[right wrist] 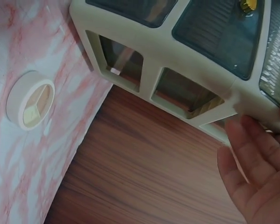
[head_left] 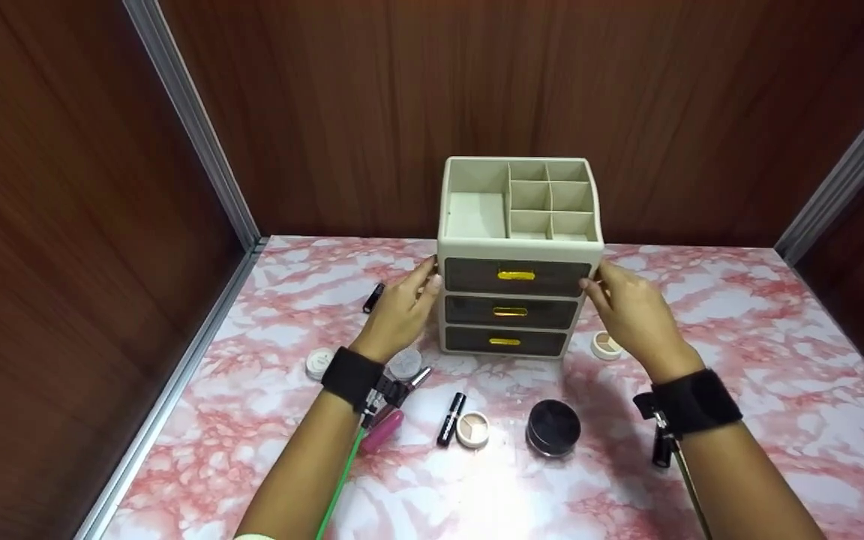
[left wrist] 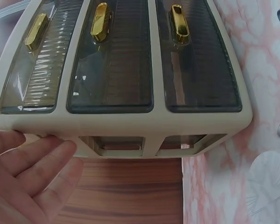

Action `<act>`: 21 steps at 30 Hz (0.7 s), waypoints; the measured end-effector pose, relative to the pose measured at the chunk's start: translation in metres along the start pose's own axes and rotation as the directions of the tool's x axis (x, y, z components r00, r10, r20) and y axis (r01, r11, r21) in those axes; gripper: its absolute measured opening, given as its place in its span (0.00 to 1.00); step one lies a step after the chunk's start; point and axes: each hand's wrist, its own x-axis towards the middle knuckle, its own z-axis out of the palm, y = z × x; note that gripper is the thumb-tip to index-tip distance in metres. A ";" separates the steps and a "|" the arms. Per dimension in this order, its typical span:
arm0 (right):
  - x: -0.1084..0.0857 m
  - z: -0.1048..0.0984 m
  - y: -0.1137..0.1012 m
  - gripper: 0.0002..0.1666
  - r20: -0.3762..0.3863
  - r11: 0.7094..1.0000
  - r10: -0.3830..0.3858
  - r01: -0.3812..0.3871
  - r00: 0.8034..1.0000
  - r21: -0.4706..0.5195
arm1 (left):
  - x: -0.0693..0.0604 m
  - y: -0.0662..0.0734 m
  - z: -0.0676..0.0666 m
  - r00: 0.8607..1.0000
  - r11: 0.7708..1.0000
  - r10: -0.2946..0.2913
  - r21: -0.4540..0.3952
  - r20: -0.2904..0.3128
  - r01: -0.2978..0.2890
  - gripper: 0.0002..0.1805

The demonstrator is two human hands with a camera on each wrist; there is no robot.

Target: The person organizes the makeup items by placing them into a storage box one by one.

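A cream cosmetics organizer (head_left: 520,250) stands upright on the pink marbled table, with three dark drawers and gold handles. Its top is divided into open compartments. At its left side my left hand (head_left: 396,313) grips it near the top drawer, thumb by the front edge. My right hand (head_left: 638,313) holds the opposite side at similar height, its thumb at the front edge. In the left wrist view, the fingers (left wrist: 46,161) touch the side below the drawer fronts. The right wrist view shows fingertips (right wrist: 249,126) against a side opening. All drawers are closed.
Around the organizer lie a black tube (head_left: 451,420), a three-shade round pot (head_left: 472,430), a black-lidded jar (head_left: 553,427) and a pink tube (head_left: 383,431). Another three-shade pot (head_left: 606,345) sits right; a white jar (head_left: 319,364) sits left. Wood-grain panels (head_left: 372,112) enclose the table.
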 end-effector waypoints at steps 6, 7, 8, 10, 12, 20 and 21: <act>-0.007 0.002 -0.022 0.15 -0.321 0.991 0.074 -0.035 0.944 0.126 | 0.015 -0.004 -0.009 0.997 0.995 0.014 -0.099 -0.077 -0.021 0.22; -0.008 0.004 -0.028 0.14 -0.340 0.982 0.101 -0.039 0.935 0.185 | 0.016 -0.004 -0.010 0.995 0.994 0.024 -0.105 -0.092 -0.033 0.21; -0.008 0.003 -0.039 0.13 -0.331 0.965 0.138 -0.051 0.934 0.257 | 0.018 -0.005 -0.012 0.994 0.993 0.033 -0.106 -0.106 -0.044 0.20; -0.008 0.012 -0.050 0.13 -0.274 0.911 0.215 -0.092 0.937 0.402 | 0.022 -0.004 -0.018 0.993 0.994 0.040 -0.092 -0.111 -0.051 0.19; -0.006 0.022 -0.059 0.15 -0.172 0.832 0.286 -0.155 0.943 0.533 | 0.026 -0.002 -0.024 0.992 0.996 0.054 -0.068 -0.114 -0.062 0.19; 0.002 0.047 -0.064 0.24 0.138 0.548 0.439 -0.386 0.888 0.742 | 0.040 0.009 -0.023 0.994 0.996 0.055 -0.067 -0.090 -0.061 0.21; 0.003 0.048 -0.064 0.24 0.160 0.524 0.444 -0.400 0.882 0.752 | 0.040 0.010 -0.021 0.995 0.995 0.047 -0.082 -0.092 -0.055 0.21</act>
